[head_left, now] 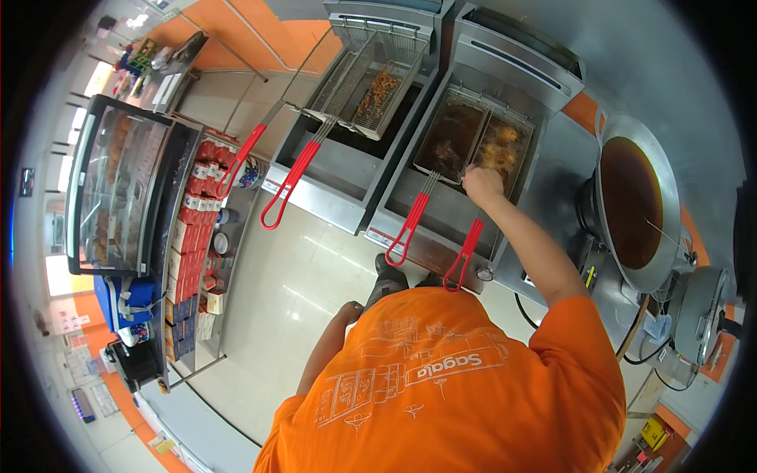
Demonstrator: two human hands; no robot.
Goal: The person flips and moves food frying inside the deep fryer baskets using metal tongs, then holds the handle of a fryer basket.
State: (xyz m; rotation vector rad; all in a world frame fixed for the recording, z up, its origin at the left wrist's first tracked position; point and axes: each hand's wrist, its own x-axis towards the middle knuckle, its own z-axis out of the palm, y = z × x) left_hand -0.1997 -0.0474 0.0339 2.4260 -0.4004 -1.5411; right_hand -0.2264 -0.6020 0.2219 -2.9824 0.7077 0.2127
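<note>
My right hand (482, 183) reaches over the fryer on the right, with its fingers closed near the front edge of the fry baskets. Whatever it holds there, if anything, is too small to make out. Golden pieces of food (505, 146) bubble in the right basket, and dark oil (453, 130) fills the left one. Two red basket handles, a left one (410, 219) and a right one (465, 254), point toward me. My left hand (349, 313) hangs low beside my leg, away from the fryers; its fingers are too small to judge.
At the left fryer, a raised wire basket (382, 98) holds small browned bits; its red handles jut out. A wok of dark oil (631, 201) stands on the right. Far left are a glass display case (118, 185) and shelves with red boxes (189, 240).
</note>
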